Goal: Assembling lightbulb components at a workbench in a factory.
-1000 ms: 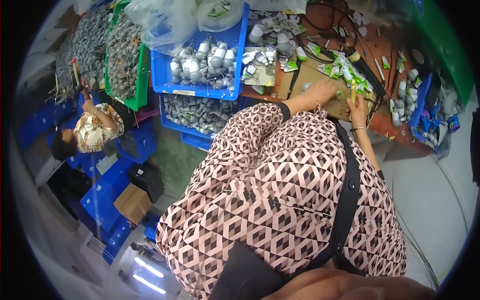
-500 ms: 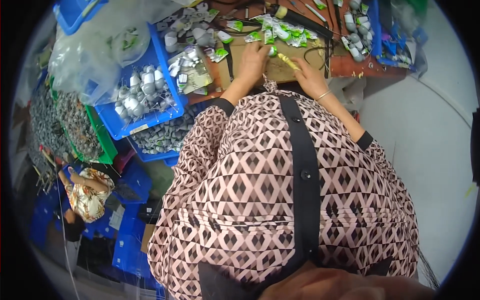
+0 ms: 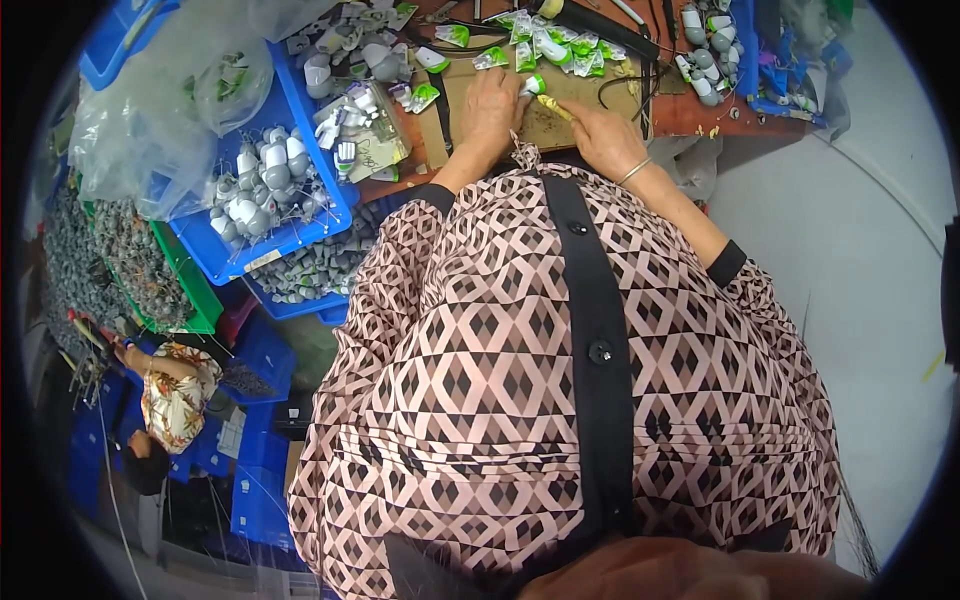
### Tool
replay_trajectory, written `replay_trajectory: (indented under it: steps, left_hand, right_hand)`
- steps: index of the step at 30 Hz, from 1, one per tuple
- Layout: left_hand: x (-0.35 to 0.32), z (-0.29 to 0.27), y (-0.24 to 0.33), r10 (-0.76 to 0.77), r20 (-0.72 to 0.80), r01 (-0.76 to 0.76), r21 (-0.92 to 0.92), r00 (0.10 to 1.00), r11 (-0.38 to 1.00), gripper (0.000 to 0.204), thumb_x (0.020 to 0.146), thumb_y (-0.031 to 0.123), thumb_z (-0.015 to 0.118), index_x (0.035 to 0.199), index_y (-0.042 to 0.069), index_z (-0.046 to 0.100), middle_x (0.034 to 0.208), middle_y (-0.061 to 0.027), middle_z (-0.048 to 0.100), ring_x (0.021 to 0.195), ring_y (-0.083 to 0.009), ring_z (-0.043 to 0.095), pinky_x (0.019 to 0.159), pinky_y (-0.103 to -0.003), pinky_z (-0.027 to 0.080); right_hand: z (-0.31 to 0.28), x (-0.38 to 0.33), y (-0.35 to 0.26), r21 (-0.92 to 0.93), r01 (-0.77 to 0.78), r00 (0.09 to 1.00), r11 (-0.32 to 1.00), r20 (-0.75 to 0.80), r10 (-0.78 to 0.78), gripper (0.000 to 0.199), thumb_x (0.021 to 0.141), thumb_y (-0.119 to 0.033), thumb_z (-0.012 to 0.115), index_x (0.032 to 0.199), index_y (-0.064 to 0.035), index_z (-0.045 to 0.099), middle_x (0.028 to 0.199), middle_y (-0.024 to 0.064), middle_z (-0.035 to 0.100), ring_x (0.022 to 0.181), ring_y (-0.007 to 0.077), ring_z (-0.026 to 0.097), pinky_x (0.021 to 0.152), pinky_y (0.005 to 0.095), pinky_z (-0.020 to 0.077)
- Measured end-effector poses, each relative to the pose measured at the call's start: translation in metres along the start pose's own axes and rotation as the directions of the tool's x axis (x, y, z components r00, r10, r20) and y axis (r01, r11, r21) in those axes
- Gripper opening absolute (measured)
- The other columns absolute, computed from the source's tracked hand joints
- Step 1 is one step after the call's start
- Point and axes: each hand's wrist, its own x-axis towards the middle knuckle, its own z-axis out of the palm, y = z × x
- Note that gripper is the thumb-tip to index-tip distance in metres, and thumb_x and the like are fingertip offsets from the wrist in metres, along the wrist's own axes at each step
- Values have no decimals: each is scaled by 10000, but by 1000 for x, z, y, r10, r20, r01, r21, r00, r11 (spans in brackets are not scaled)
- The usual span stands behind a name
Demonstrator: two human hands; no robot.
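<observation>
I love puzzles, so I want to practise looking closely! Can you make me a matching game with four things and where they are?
Things:
1. Slim yellow stick-shaped tool
2. Small green-and-white piece by the tool's tip
3. Thin pale bracelet
4. Crumpled clear plastic bag

Places:
A. Around the right wrist
B. Partly over a blue rectangular plastic tray
C. In the bare right hand
D. Held by the bare left hand

Pairs: 1-C; 2-D; 3-A; 4-B

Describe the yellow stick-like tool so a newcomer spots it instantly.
On the reddish-brown bench, find the flat brown board. The slim yellow tool points from the right hand toward the green-and-white piece at the left hand. Unlike the black cylindrical tool with a yellowish end, farther back, it is hand-held.
</observation>
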Motion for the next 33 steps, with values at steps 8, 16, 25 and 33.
replay_trajectory:
  steps: [8,16,25,33]
  left_hand:
    - [-2,1,2,-12,29,11,23,1000,1000,202,695,175,679,839,78,576,850,-103,530,856,-293,515,729,-394,423]
    - [-8,5,6,1,80,-2,8,997,1000,195,687,155,675,834,67,584,860,-106,535,865,-295,518,729,-393,428]
    - [-7,14,15,58,129,-63,33,990,997,189,683,147,664,821,47,582,862,-109,538,857,-293,527,714,-395,431]
    - [-7,17,14,94,128,-103,61,987,993,206,673,162,653,831,55,574,867,-107,532,854,-287,525,698,-396,420]
  right_hand:
    - [-8,2,-10,-161,26,997,987,77,-13,357,794,-114,460,1138,-123,555,805,210,611,747,372,593,649,469,477]
    - [-15,3,-30,-356,131,981,925,180,-70,255,737,-96,503,972,-58,594,704,181,620,675,318,625,573,442,494]
    - [-20,2,-34,-344,179,960,922,266,-87,158,724,-92,535,831,-19,626,806,145,650,768,284,645,653,373,515]
    - [-21,9,-36,-342,170,951,924,303,-63,151,741,-92,529,819,-34,643,822,141,654,786,273,645,655,368,518]
